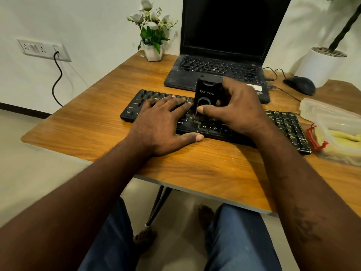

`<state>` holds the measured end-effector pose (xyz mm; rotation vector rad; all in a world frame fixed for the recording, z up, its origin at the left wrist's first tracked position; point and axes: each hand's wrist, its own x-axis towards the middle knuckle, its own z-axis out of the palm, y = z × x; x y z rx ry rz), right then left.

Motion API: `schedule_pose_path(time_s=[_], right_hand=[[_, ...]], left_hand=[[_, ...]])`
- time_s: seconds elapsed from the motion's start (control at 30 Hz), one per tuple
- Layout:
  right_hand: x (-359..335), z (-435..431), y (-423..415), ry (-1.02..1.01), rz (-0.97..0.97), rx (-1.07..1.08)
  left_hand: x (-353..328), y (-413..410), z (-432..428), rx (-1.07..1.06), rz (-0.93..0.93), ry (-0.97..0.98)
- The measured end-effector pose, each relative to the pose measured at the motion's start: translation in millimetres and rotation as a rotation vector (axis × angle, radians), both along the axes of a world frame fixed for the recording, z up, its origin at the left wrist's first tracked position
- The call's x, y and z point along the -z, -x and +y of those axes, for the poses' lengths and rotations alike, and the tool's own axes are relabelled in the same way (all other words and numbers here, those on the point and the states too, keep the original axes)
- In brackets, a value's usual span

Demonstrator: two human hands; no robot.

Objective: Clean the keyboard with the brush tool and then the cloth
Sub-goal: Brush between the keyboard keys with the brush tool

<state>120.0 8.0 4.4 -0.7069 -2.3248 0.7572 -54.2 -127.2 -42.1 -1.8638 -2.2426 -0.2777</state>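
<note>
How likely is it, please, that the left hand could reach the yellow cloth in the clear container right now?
Probably not easily: the left hand lies flat on the keyboard, and the right hand, gripping the brush tool, and its forearm lie between it and the yellow cloth.

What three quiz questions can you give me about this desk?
1. True or false: the right hand holds the brush.
2. What lies flat on the keyboard? A: left hand. B: mouse. C: flowers.
3. Fill in: the yellow cloth sits in a clear ___.
Key: 1 true; 2 A; 3 box.
</note>
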Motion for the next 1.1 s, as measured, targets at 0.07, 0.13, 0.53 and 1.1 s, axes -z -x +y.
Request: schedule_pose_path(time_s=[0.07, 0.13, 0.53, 1.1], right_hand=[[2.2, -3.7, 0.0, 0.037, -0.006, -0.087], [0.8, -3.6, 2.1, -0.011, 0.004, -0.020], [-0.9, -2.1, -0.4, 0.020, 0.011, -0.033], [-11.8, 28.1, -59.1, 0.130, -0.048, -0.060]], left_hand=[[0.1, 0.4, -0.3, 0.000, 0.007, -0.002], [-0.1, 0.1, 0.0, -0.003, 0.001, 0.003], [-0.1, -1.4, -1.0, -0.007, -0.005, 0.001], [-2.2, -0.2, -1.3, -0.009, -0.021, 0.031]])
